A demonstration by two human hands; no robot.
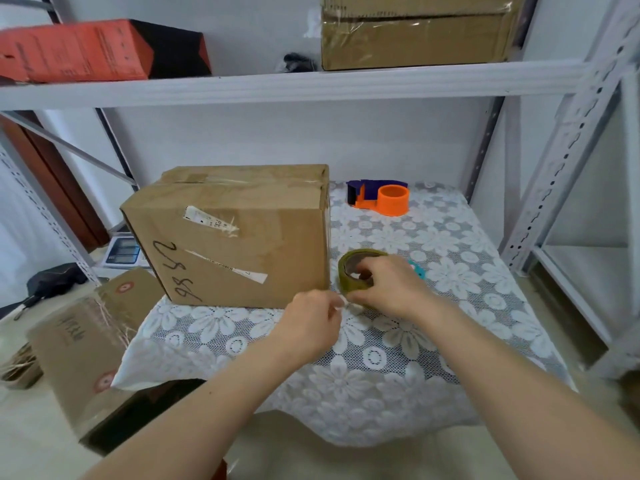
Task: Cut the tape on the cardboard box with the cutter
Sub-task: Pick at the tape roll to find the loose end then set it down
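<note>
Cardboard box (235, 237) on cloth (398, 368), top tape uncut | right hand (391, 285) grips roll (356, 271) | left hand (311, 323) pinches its loose end | cutter: perhaps teal thing (417, 269), unsure | cutting not begun

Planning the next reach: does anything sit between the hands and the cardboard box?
Nothing visible does. The left hand is just off the cardboard box, with only tablecloth between. The right hand grips a tape roll beside the box.

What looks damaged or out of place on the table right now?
The cardboard box carries torn, peeling label remnants on its front. Both hands are on the tape roll, not a cutter.
</note>
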